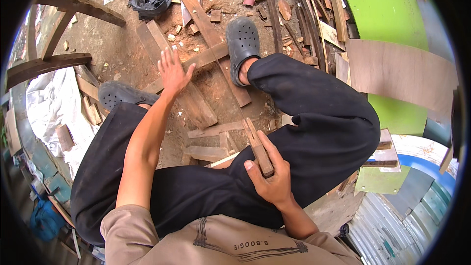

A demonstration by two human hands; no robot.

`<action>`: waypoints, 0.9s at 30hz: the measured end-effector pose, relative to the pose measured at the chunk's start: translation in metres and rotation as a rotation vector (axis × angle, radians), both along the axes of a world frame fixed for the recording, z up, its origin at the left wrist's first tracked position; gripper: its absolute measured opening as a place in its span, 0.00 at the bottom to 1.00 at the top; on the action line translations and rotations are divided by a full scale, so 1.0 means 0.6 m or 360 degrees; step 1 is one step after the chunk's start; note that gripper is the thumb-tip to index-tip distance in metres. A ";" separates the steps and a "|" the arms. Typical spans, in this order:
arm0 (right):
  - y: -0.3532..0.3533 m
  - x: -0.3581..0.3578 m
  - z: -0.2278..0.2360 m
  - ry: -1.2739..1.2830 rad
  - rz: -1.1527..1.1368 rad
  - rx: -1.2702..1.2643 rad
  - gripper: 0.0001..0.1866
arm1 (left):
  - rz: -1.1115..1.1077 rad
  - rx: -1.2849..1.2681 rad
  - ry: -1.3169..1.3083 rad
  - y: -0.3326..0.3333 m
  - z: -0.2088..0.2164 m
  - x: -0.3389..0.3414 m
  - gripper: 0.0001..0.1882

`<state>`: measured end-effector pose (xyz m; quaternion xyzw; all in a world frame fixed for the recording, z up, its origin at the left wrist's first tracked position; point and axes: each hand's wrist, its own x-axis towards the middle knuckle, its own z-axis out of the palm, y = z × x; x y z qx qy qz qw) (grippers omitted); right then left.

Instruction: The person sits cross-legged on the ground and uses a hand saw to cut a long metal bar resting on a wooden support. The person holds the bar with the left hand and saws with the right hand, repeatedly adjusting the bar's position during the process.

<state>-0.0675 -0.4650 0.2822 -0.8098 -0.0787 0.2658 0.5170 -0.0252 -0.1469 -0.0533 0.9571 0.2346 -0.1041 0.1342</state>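
My left hand (174,73) is open, fingers spread, over a short wooden board (208,55) that lies across longer planks on the ground. I cannot tell whether the palm presses on it. My right hand (275,179), above my right thigh, is closed round the wooden handle of what looks like a handsaw (258,149). Its thin blade shows edge-on, as a fine line running toward the boards. Under the board lies a long brown plank (200,17), its near end pointing toward me. Another plank (196,105) slants beneath my left hand.
My dark clogs (243,39) flank the boards. Wood scraps (208,153) lie between my legs. A black plastic bag (148,1) sits at the far left, near a wooden frame (73,5). White cloth (59,108) is at left; long strips (306,14) and green panels (382,10) are at right.
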 end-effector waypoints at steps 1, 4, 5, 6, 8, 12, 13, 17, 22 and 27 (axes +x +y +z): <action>0.003 0.012 -0.001 0.0026 -0.0006 0.0069 0.35 | -0.0104 0.0040 -0.0075 -0.006 0.004 0.025 0.55; 0.006 0.032 -0.009 0.0138 0.0039 0.0221 0.38 | -0.0384 0.0233 0.0157 -0.051 0.024 0.079 0.52; 0.012 0.036 -0.007 0.0170 0.0063 0.0289 0.39 | -0.0434 0.0196 0.0316 -0.071 0.031 0.080 0.52; 0.017 0.039 -0.007 0.0199 0.0083 0.0349 0.40 | -0.0487 0.0150 0.0471 -0.099 0.040 0.074 0.52; 0.015 0.037 -0.010 0.0092 0.0052 0.0297 0.41 | -0.0726 0.0127 0.0675 -0.185 0.077 0.048 0.52; 0.016 0.034 -0.031 0.0090 0.0039 0.0317 0.40 | -0.1772 -0.0496 0.0766 -0.196 0.039 -0.045 0.48; 0.016 0.032 -0.031 0.0081 0.0060 0.0274 0.39 | -0.1763 -0.0418 0.0551 -0.192 0.034 -0.057 0.44; 0.019 0.025 -0.037 -0.0023 0.0140 0.0214 0.40 | -0.0713 0.0077 0.0086 -0.137 0.026 -0.018 0.47; 0.019 0.033 -0.016 0.0286 0.0222 0.0474 0.45 | 0.0120 0.0063 0.0208 -0.078 0.087 0.070 0.55; 0.016 0.044 0.005 0.0232 0.0186 0.0494 0.48 | -0.0705 0.0008 0.0644 -0.137 0.096 0.053 0.57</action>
